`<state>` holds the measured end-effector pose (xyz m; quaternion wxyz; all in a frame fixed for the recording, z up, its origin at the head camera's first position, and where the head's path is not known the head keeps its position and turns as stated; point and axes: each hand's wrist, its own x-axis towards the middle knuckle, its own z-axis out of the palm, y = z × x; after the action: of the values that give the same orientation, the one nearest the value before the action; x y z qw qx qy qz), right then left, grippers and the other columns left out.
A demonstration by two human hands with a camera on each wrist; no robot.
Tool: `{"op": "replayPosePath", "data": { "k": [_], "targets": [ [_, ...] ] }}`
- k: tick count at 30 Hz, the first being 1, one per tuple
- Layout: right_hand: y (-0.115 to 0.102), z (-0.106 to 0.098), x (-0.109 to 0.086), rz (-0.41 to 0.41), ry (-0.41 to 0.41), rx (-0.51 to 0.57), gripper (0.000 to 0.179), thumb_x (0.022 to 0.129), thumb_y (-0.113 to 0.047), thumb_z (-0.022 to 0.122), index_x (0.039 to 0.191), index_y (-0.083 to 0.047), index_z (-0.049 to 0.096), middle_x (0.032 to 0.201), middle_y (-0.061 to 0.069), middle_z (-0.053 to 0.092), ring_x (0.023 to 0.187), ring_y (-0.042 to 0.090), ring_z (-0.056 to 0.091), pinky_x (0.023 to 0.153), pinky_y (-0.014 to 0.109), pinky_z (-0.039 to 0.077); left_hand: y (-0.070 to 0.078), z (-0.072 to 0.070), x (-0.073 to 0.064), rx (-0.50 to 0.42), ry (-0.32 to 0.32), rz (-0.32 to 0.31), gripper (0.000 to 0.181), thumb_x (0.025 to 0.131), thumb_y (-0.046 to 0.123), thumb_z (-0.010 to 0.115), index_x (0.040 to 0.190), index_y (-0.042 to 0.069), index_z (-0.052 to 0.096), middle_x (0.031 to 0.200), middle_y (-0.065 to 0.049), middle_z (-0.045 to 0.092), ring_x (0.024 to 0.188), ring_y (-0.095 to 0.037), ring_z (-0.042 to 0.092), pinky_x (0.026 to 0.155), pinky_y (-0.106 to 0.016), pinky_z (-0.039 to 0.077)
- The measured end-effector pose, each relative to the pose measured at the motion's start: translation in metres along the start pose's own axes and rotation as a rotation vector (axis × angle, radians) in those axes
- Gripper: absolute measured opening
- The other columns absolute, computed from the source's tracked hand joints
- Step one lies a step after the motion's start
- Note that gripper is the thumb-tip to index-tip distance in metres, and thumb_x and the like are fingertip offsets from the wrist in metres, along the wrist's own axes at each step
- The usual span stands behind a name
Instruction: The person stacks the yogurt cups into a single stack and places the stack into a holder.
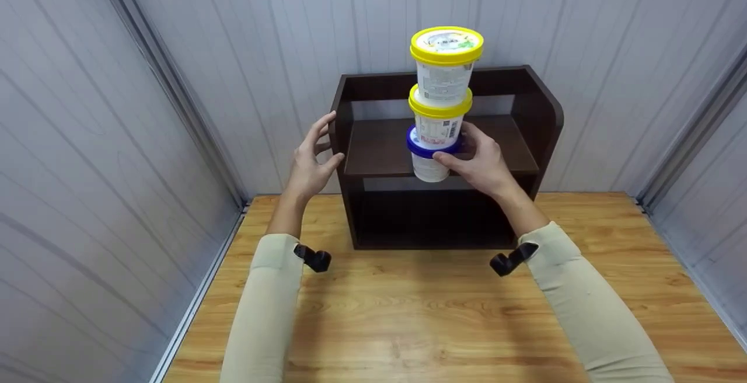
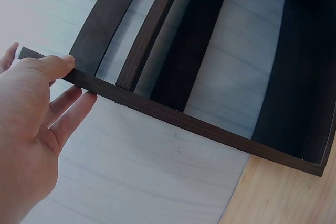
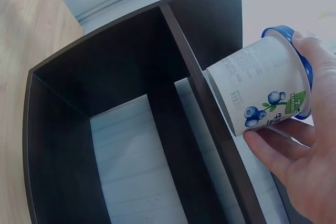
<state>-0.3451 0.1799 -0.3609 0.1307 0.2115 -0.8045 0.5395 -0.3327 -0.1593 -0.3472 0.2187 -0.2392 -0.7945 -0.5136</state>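
Observation:
My right hand [image 1: 485, 161] grips the lowest of three stacked tubs near its lid. That blue-lidded tub [image 1: 430, 169] is white, with blueberries printed on its side in the right wrist view. On it stands a yellow-lidded tub [image 1: 433, 128], and a larger yellow-lidded tub [image 1: 444, 79] tops the stack, leaning slightly. The stack is at the front edge of the middle board of a dark brown two-tier shelf [image 1: 379, 143]. My left hand [image 1: 309, 164] pinches the shelf's left side panel [image 2: 147, 106], thumb on one face and fingers on the other.
The shelf stands on a wood-grain surface [image 1: 408, 319] against a pale panelled back wall [image 1: 303, 38]. Similar walls rise at left and right. Its lower compartment [image 1: 432, 213] lies under the middle board. A black wrist camera [image 1: 315, 258] sits at each sleeve cuff.

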Motion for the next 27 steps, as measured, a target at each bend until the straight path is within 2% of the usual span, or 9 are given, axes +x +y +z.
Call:
{"op": "replayPosePath", "data": {
  "k": [3,8,13,16,20,27],
  "targets": [
    [0.002,0.001,0.004,0.032,0.022,-0.008,0.076,0.086,-0.034,0.082,0.148,-0.008,0.046,0.134,0.014,0.061,0.113,0.028,0.063,0.095,0.043,0.053,0.000,0.000,0.001,0.006,-0.007,-0.018,0.071,0.091,-0.011,0.066,0.153,0.012,0.041,0.153,-0.016,0.043,0.127,-0.041,0.056,0.094,-0.047,0.056],
    [0.004,0.004,0.009,0.028,0.055,-0.014,0.074,0.088,-0.029,0.082,0.149,-0.007,0.046,0.136,0.017,0.060,0.116,0.030,0.061,0.099,0.048,0.050,-0.010,0.002,0.003,0.003,0.014,-0.002,0.072,0.090,-0.012,0.068,0.153,0.012,0.042,0.153,-0.014,0.044,0.127,-0.038,0.056,0.094,-0.047,0.056],
    [0.007,0.007,0.015,0.031,0.087,-0.034,0.075,0.087,-0.037,0.081,0.148,-0.009,0.047,0.135,0.014,0.062,0.116,0.027,0.062,0.100,0.044,0.050,-0.032,0.003,0.008,0.006,0.015,0.003,0.077,0.090,-0.009,0.070,0.154,0.022,0.042,0.155,-0.007,0.044,0.129,-0.032,0.056,0.095,-0.045,0.056],
    [0.008,0.009,0.018,0.041,0.098,-0.030,0.077,0.085,-0.041,0.082,0.148,-0.010,0.048,0.134,0.014,0.063,0.116,0.025,0.062,0.100,0.043,0.050,-0.037,0.004,0.008,0.001,0.008,0.001,0.079,0.090,-0.006,0.071,0.154,0.028,0.041,0.155,-0.003,0.043,0.129,-0.029,0.056,0.094,-0.043,0.056],
    [0.009,0.010,0.020,0.063,0.104,-0.014,0.080,0.084,-0.044,0.082,0.149,-0.011,0.047,0.137,0.014,0.061,0.120,0.026,0.061,0.102,0.044,0.049,-0.034,0.005,0.006,0.001,0.010,-0.005,0.078,0.090,-0.007,0.071,0.154,0.029,0.041,0.155,-0.002,0.043,0.128,-0.030,0.057,0.093,-0.044,0.057],
    [0.010,0.009,0.022,0.098,0.109,-0.005,0.085,0.084,-0.047,0.081,0.151,-0.012,0.043,0.143,0.014,0.057,0.127,0.026,0.057,0.106,0.044,0.046,-0.007,0.005,0.002,-0.002,0.020,0.003,0.074,0.089,-0.013,0.067,0.153,0.012,0.042,0.154,-0.013,0.044,0.126,-0.039,0.057,0.094,-0.048,0.056]
  ]
}}
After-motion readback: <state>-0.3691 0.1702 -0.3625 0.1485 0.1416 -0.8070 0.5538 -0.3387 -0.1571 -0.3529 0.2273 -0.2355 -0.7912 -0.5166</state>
